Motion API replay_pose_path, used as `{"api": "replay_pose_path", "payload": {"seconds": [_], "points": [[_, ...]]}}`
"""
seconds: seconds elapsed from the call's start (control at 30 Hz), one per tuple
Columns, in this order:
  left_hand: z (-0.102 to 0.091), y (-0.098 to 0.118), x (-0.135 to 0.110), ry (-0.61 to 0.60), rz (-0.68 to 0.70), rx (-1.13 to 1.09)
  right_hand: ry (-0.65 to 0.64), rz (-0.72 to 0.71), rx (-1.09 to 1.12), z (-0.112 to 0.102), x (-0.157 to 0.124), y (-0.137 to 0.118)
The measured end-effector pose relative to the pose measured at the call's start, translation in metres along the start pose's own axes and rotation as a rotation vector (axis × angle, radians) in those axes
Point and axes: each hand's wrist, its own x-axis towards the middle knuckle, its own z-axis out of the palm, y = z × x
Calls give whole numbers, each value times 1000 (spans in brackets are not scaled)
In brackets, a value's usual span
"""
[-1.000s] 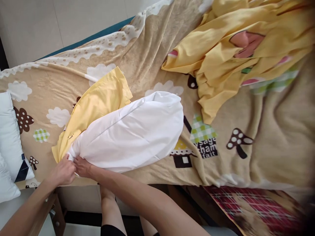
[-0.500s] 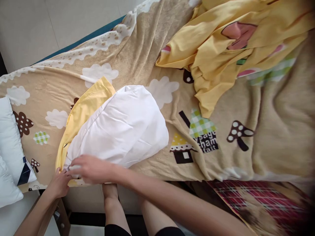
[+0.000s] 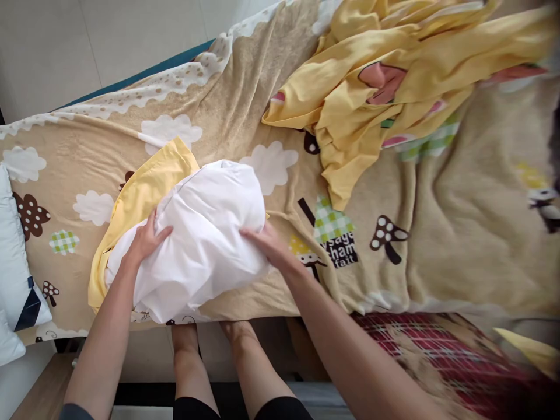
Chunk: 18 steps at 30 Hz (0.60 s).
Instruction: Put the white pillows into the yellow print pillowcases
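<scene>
A plump white pillow [image 3: 205, 233] lies on the bed, its cloth creased. Part of a yellow pillowcase [image 3: 144, 189] shows from under its left and far side. My left hand [image 3: 151, 238] rests on the pillow's left part, thumb spread from the fingers, gripping the cloth. At the right end, my right hand [image 3: 268, 244] presses in, thumb on top and the other fingers partly hidden behind the edge. The pillow is held between both hands.
A beige patterned blanket [image 3: 245, 125] covers the bed. Crumpled yellow printed fabric [image 3: 350, 116] lies at the far right. White pillows [image 3: 15, 233] sit at the left edge. Below the bed's near edge are my legs [image 3: 188, 356] and a red plaid cloth [image 3: 406, 344].
My left hand has left the near left corner and moved up onto the pillow. The right hand has swung across to the right end. The pillow looks more bunched; the view has shifted slightly right.
</scene>
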Motion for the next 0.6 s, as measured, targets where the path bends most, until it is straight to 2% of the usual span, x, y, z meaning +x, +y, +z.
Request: {"api": "replay_pose_path", "payload": {"seconds": [0.1,0.17,0.23,0.27,0.33,0.4,0.43,0.5,0.57,0.6], "points": [[4,8,3,-180,-36,53,119,-2,-88,23,-35,-15],[-11,4,-13,-345,-40,54,189,-39,-186,33,-50,-30],[-37,-4,-38,-446,-64,71,153,-136,-237,45,-62,-51],[-52,-7,-51,-417,-60,87,97,-197,-242,52,-66,-63],[-82,-8,-75,-206,16,110,-51,-315,-253,72,-73,-88],[-105,4,-94,2,128,92,-229,-411,-289,97,-78,-115],[-112,14,-100,44,174,86,-320,-451,-315,111,-79,-129],[-114,36,-105,7,208,137,-465,-506,-382,136,-82,-152],[-106,53,-103,-31,176,262,-515,-525,-458,153,-87,-169],[-100,56,-100,-4,150,325,-509,-530,-491,157,-90,-174]]}}
